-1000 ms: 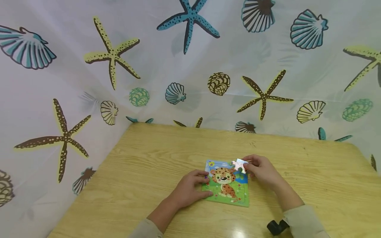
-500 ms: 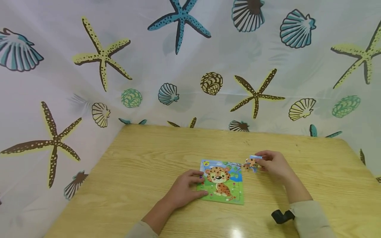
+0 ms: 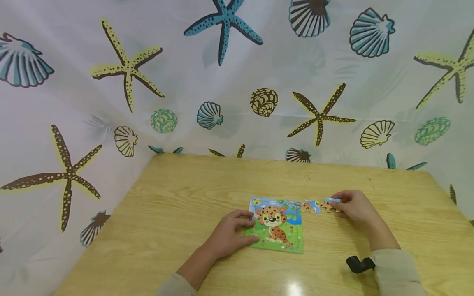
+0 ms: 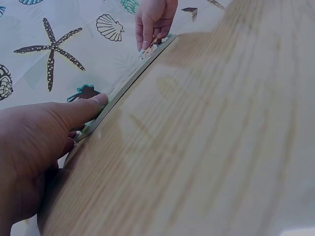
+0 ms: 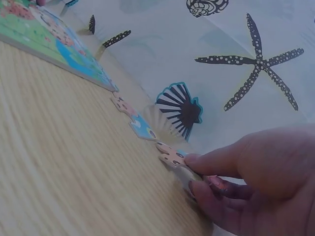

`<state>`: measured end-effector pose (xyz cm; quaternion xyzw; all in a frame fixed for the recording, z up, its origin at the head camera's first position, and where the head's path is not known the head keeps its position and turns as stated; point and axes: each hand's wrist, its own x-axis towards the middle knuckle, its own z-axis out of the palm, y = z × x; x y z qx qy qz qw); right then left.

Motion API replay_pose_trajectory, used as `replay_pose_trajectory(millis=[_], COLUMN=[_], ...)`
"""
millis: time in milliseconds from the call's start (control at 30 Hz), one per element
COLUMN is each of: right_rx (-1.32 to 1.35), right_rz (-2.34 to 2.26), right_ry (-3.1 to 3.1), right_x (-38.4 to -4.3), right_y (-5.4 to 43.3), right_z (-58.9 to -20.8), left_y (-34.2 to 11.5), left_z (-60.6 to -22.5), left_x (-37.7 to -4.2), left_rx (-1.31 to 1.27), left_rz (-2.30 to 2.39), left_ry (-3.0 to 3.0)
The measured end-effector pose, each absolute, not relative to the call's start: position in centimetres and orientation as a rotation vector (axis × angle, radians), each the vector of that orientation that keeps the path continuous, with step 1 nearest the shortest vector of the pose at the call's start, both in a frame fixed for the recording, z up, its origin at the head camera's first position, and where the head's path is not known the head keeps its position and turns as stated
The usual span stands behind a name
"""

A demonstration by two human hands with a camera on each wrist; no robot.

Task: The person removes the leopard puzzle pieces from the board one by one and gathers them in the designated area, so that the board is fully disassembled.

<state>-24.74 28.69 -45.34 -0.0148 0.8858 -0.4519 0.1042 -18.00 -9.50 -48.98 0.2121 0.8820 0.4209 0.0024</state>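
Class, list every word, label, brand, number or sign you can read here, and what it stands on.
No readable text.
Yellow badge, a corner of the puzzle: too small to read.
Curtain: printed pictures, no lettering visible.

A white backdrop (image 3: 244,74), printed with starfish (image 3: 319,116) and shells (image 3: 209,115), bounds the rear and both sides of the light wood-grain table (image 3: 185,197). Its surface reflects a bright light spot (image 3: 294,288).
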Motion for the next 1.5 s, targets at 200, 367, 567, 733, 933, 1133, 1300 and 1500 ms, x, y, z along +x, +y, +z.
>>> replay_pose_trajectory(millis=[200, 367, 567, 733, 933, 1133, 1300, 1500], right_rx=[-0.117, -0.104, -0.119, -0.211, -0.331, -0.371, -0.386, -0.465], right_rz=[-1.041, -0.966, -1.047, -1.178, -1.352, -1.389, -1.396, -1.327], right_ry=[2.827, 2.865, 2.775, 2.714, 2.548, 2.468, 2.405, 2.407], right_x=[-24.5, -24.4, -24.5, -24.8, -25.2, -25.1, -24.5, -23.6], right_y=[28.6, 28.6, 28.8, 27.5, 25.4, 23.3, 21.3, 19.0], right_z=[-45.2, -45.2, -44.8, -43.8, -43.6, -44.1, -44.5, -44.7], left_y=[-9.5, -9.5, -9.6, -9.8, -9.8, -9.4, -9.3, -9.4], left_z=[-49.0, -49.1, -49.1, -49.0, -49.0, -49.2, -49.3, -49.1], left_x=[-18.0, -18.1, -18.3, -18.3, -18.4, -18.2, -18.1, -18.1], left_rx=[0.646, 0.663, 0.664, 0.646, 0.663, 0.658, 0.646, 0.650], left_rz=[1.309, 1.303, 1.304, 1.318, 1.330, 1.336, 1.338, 1.330], left_ry=[2.770, 2.782, 2.788, 2.794, 2.775, 2.755, 2.751, 2.753])
